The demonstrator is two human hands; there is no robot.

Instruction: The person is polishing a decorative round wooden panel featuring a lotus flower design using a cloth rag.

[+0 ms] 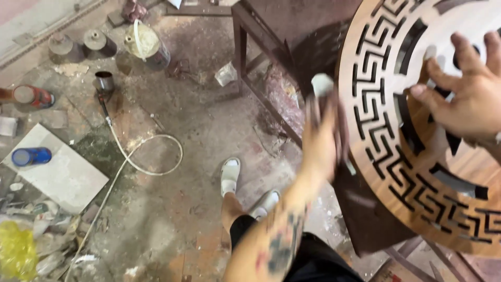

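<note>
Your left hand [321, 141] (blurred) grips a pale sanding block [322, 86] against the left rim of the round carved wooden panel [386, 151], fingers wrapped shut around it. Your right hand [467, 89] lies on the panel at far right, fingers spread flat over the cutouts. I'd judge the panel stiff but fragile at its thin fretwork; hold it by the solid rim. Left of it the floor [209, 130] has open room, with a hose [141, 162] and cans farther left.
</note>
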